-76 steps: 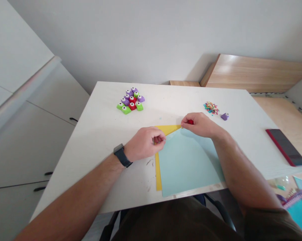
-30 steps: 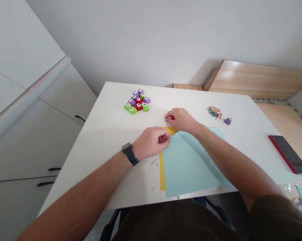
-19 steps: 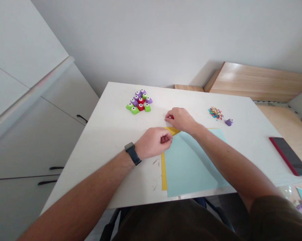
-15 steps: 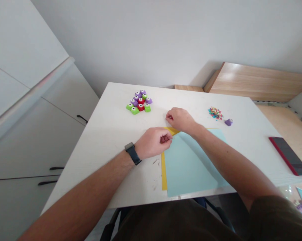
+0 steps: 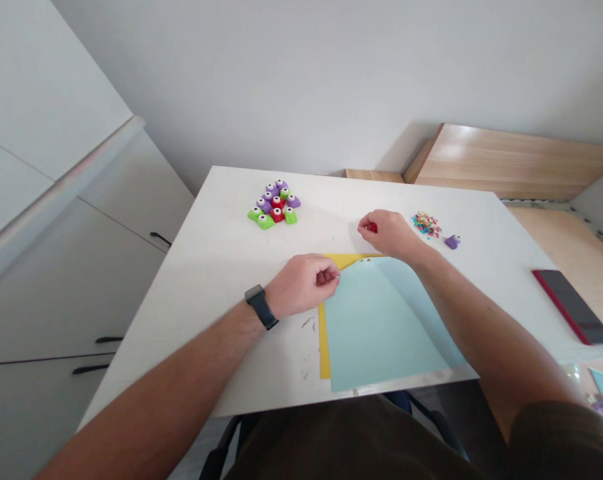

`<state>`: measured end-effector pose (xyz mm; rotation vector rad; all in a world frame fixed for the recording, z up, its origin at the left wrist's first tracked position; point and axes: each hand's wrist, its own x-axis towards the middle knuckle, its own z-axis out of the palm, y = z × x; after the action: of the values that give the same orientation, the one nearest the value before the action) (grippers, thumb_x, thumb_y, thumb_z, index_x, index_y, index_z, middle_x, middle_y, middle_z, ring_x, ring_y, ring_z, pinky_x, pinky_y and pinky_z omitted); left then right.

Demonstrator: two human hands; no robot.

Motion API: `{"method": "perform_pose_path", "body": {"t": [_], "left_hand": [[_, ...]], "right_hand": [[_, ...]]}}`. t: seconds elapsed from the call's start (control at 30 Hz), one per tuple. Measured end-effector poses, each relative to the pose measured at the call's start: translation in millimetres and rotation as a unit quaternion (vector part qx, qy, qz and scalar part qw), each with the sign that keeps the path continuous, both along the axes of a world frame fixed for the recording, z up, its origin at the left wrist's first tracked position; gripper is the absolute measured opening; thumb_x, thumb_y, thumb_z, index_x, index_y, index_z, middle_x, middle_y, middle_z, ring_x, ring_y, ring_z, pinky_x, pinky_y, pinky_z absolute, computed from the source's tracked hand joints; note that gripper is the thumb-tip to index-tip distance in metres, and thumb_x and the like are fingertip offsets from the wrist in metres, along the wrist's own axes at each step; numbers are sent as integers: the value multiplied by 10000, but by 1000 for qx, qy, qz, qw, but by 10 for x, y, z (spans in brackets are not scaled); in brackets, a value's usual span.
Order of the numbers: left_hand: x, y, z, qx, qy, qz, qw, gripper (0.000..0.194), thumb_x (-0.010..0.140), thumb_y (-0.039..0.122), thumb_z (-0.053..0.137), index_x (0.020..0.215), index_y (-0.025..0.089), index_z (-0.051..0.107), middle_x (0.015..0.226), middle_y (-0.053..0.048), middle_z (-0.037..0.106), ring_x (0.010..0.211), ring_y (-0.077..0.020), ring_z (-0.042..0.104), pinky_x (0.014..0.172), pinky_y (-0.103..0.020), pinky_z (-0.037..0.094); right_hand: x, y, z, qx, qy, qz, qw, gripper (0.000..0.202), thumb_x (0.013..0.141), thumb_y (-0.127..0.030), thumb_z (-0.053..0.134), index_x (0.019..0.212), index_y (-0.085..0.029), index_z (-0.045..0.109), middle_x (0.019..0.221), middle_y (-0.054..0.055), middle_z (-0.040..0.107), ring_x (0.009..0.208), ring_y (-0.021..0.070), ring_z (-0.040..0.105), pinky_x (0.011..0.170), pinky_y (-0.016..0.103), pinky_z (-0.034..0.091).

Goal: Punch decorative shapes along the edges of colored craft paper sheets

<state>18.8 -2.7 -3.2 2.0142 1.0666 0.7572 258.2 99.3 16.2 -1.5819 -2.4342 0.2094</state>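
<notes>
My left hand (image 5: 304, 285), wearing a dark watch (image 5: 261, 306), is closed in a pinch at the upper left corner of a light blue paper sheet (image 5: 381, 327). The sheet's top edge rises a little and has small punched holes. Beneath it lies a yellow sheet (image 5: 324, 347), showing along the left and top. My right hand (image 5: 387, 232) is curled around a small red craft punch (image 5: 373, 228), mostly hidden by the fingers, just beyond the sheets' top edge. Right of that hand are a pile of colourful paper bits (image 5: 426, 225) and a purple craft punch (image 5: 452, 242).
Several green, purple and red craft punches (image 5: 276, 203) stand grouped at the far left of the white table (image 5: 181, 313). A dark tablet with a red edge (image 5: 574, 307) lies at the right. White cabinets (image 5: 106, 267) flank the left side; a wooden panel (image 5: 511, 160) stands behind right.
My right hand has moved right, away from my left hand, and the red punch now shows in it. The holes in the sheet's top edge have come into view. My left hand stays at the corner.
</notes>
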Motion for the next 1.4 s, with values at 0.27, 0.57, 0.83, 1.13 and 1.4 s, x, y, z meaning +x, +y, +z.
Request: {"method": "perform_pose_path", "body": {"t": [0.27, 0.57, 0.83, 1.13, 1.4], "left_hand": [[6, 6, 1, -4, -3, 0, 1000, 59, 824, 168, 636, 824, 181, 694, 770, -1, 692, 660, -118, 624, 641, -241, 487], [8, 6, 6, -8, -7, -2, 1000, 66, 825, 169, 631, 828, 181, 696, 768, -2, 689, 656, -119, 622, 641, -244, 490], [10, -2, 20, -9, -5, -3, 1000, 59, 818, 165, 635, 818, 178, 692, 769, -5, 690, 652, -117, 619, 631, -240, 489], [4, 7, -10, -12, -5, -1, 1000, 62, 814, 159, 635, 823, 180, 693, 773, -3, 693, 653, -117, 619, 635, -240, 491], [-3, 2, -9, -8, 0, 1, 1000, 70, 818, 163, 637, 839, 178, 703, 785, -7, 697, 669, -117, 625, 652, -242, 492]], "right_hand": [[-373, -40, -103, -14, -24, 64, 998, 230, 940, -259, 572, 980, -186, 787, 943, 69, 739, 861, 176, 639, 793, 273, 422], [-471, -43, -112, -21, -45, 74, 996, 231, 953, -309, 594, 974, -202, 798, 973, 73, 738, 900, 186, 652, 817, 278, 431], [-553, -59, -94, -12, -74, 65, 995, 232, 957, -235, 547, 988, -177, 770, 1007, 96, 739, 912, 200, 653, 799, 289, 433], [-175, 25, -58, -13, -114, 50, 992, 193, 920, -224, 574, 931, -179, 761, 989, 104, 738, 906, 210, 654, 785, 291, 430], [781, 45, -97, -9, -144, -83, 986, 251, 932, -309, 556, 942, -195, 779, 967, 94, 765, 872, 232, 668, 766, 326, 432]]}}
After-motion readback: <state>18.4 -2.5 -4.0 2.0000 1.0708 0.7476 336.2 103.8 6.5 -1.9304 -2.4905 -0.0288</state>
